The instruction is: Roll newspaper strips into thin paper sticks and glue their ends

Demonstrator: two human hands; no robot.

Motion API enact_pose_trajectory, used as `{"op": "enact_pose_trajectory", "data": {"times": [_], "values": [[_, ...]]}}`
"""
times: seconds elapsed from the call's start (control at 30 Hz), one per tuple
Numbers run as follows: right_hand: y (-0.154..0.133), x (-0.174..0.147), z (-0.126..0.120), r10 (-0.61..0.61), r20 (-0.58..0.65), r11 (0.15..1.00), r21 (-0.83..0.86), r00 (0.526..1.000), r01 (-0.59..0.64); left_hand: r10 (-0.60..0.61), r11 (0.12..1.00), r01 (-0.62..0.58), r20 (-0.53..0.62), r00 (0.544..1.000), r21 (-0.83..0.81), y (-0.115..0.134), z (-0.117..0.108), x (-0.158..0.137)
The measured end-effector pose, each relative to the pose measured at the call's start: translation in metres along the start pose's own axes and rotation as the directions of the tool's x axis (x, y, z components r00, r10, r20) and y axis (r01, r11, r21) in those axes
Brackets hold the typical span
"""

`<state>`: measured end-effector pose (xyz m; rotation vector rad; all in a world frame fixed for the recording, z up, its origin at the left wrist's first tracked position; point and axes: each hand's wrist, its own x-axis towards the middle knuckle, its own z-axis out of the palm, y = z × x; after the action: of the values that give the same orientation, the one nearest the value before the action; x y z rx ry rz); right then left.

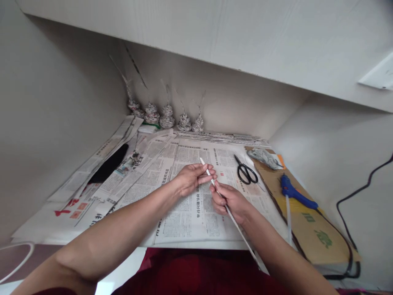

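Note:
A thin rolled newspaper stick (237, 224) runs slantwise between my two hands, over the spread newspaper (184, 221). My left hand (196, 178) pinches it near its upper, white-looking end, which pokes out past the fingers. Lower down the stick, my right hand (229, 200) is closed around it. Its lower part slopes past my right wrist towards my lap, beyond the table's front edge. Black-handled scissors (246, 173) lie on the newspaper to the right of my hands, touched by neither.
Several woven gourd-shaped paper pieces (167, 116) stand along the back wall. More paper sticks (221, 138) lie in front of it. At right, a blue glue gun (294, 191) with a cord rests on cardboard (322, 241). Newspaper strips (107, 149) lie left. A white shelf (196, 32) overhangs the table.

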<state>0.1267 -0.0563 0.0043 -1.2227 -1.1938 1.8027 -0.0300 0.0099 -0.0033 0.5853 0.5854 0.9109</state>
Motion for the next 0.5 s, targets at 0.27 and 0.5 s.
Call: {"op": "enact_pose_trajectory", "data": {"times": [0.27, 0.5], "values": [[0.0046, -0.0064, -0.0003, -0.037, -0.055, 0.993, -0.116, 0.998, 0.031, 0.003, 1.000, -0.004, -0.019, 1.000, -0.014, 0.0006, -0.0002, 0.0012], [0.0040, -0.0103, -0.0017, -0.106, -0.117, 0.969, -0.235, 0.987, 0.077, 0.004, 1.000, -0.005, -0.058, 0.998, -0.027, 0.0017, -0.0002, 0.0016]]}}
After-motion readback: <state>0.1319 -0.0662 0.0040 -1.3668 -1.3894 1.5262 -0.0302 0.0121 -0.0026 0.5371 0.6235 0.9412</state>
